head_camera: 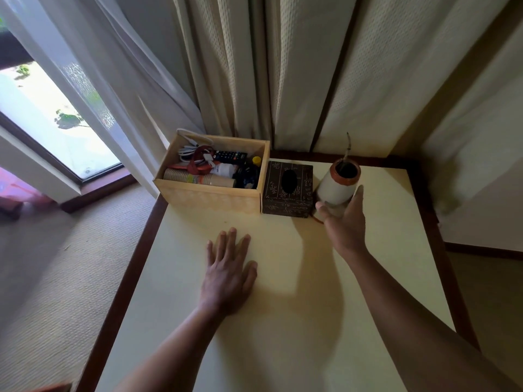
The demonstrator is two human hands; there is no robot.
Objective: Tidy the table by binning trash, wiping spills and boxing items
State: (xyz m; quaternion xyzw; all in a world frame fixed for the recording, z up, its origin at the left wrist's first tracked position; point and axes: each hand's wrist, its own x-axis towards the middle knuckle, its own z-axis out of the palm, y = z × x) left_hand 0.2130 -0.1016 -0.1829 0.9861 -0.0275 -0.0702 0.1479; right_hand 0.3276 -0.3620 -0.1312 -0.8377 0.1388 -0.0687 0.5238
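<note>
A cream table (283,321) with a dark brown rim fills the lower view. At its far left corner stands an open wooden box (210,195) holding white cables, a black remote, a stack of paper cups, a small bottle and a yellow-capped item. A dark carved tissue box (287,190) sits right beside it. To its right stands a white vase with a brown rim (338,183) and a thin stem in it. My right hand (343,222) wraps the vase's lower part. My left hand (229,270) lies flat on the table, fingers spread, holding nothing.
Beige curtains (311,66) hang right behind the table's far edge. A sheer curtain and a glass door (56,114) are at the left. Carpet (56,264) lies left of the table, and a wall stands on the right.
</note>
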